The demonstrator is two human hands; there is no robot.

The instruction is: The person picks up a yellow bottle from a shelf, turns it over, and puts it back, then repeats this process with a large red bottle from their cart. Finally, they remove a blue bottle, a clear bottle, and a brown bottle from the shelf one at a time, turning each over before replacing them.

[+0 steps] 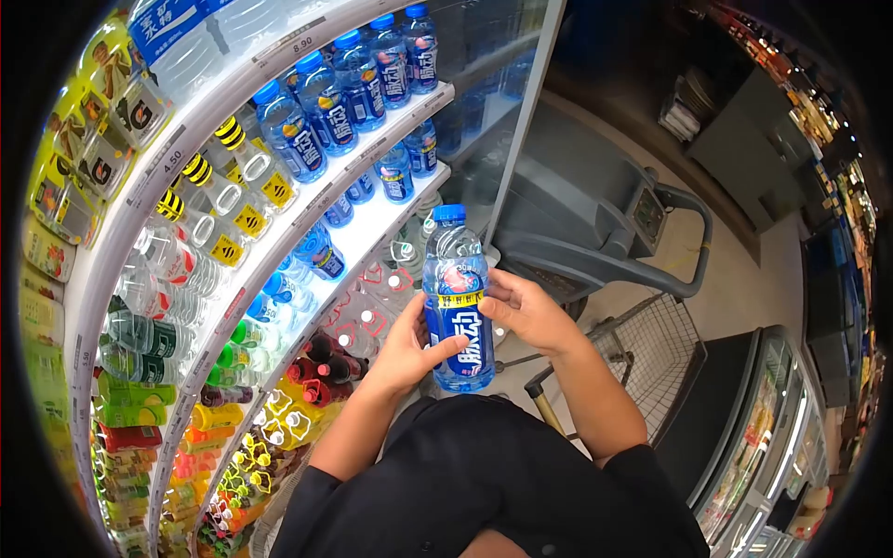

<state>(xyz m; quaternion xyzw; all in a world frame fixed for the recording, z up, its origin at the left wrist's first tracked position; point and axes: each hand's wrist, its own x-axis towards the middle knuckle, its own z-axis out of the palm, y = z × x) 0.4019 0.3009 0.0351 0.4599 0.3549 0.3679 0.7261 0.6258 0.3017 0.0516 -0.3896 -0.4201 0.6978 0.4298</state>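
Note:
A clear drink bottle with a blue cap and a blue label stands upright between my two hands, in front of my chest. My left hand grips its lower left side, thumb laid across the label. On the upper right side, my right hand holds it with the thumb on the yellow band. The fingers behind the bottle are mostly hidden. Similar blue-capped bottles stand in a row on the shelf at the upper left.
Curved white shelves packed with drinks fill the left side. A large grey machine with a handle stands on the right, ahead of a wire shopping cart. A glass-fronted chiller is at the lower right.

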